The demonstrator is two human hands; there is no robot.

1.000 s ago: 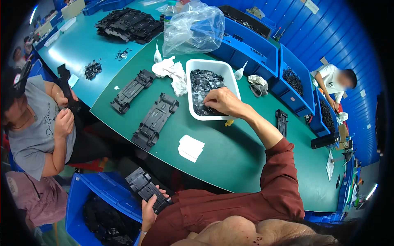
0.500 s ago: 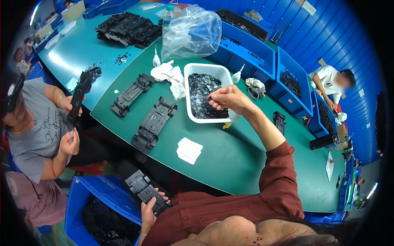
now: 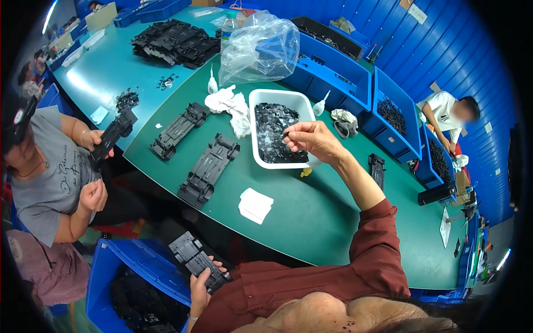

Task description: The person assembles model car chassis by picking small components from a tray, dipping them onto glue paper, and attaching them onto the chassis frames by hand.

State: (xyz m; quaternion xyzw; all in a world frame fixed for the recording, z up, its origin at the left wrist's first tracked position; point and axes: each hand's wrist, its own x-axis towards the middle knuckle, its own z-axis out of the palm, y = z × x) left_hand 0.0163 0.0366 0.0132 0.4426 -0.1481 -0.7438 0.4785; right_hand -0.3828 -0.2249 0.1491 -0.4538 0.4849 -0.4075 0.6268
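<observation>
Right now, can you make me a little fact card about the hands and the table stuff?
Left hand: holds a black frame
Right hand: over the white tub, seemingly pinching a tiny dark piece
Inside tub: many small dark pieces
Green table: two more black frames left of the tub, white paper nearer the wearer
Grey-shirted person: holds another dark frame
</observation>
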